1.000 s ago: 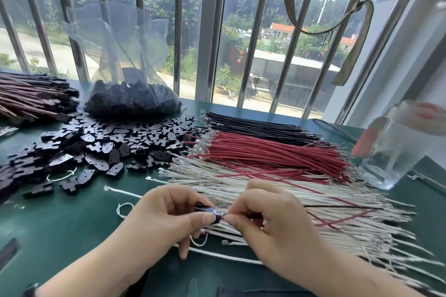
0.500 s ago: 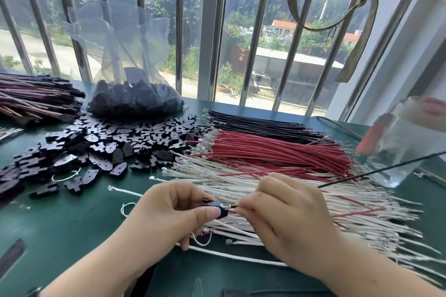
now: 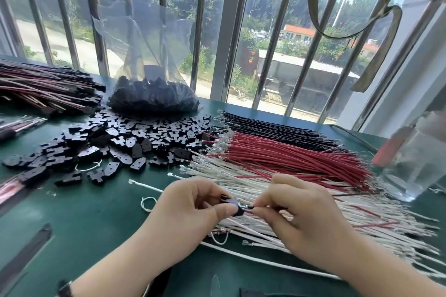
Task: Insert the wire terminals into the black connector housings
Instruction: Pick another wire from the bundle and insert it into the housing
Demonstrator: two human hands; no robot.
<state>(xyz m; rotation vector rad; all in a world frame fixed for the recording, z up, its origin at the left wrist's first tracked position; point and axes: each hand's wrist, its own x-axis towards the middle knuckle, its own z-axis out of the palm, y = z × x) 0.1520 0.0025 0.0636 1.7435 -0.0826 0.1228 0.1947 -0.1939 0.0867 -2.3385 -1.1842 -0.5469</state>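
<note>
My left hand (image 3: 193, 207) pinches a small black connector housing (image 3: 235, 207) between thumb and fingers above the green table. My right hand (image 3: 304, 214) pinches a black wire (image 3: 350, 193) close to its metal terminal, and the terminal's tip sits at the housing's right opening. The wire trails off to the right over the white wires. How deep the terminal sits inside the housing is hidden by my fingers.
Loose black housings (image 3: 115, 144) lie scattered at left, before a clear plastic bag of housings (image 3: 154, 99). Rows of black wires (image 3: 277, 130), red wires (image 3: 289, 159) and white wires (image 3: 337, 212) cover the right. A clear plastic cup (image 3: 415, 164) stands far right. Finished assemblies (image 3: 45, 89) lie far left.
The black wire's free end, raised to the right half a second ago, has dropped low over the wire pile. Both hands stay together at the housing, the terminal still at its opening.
</note>
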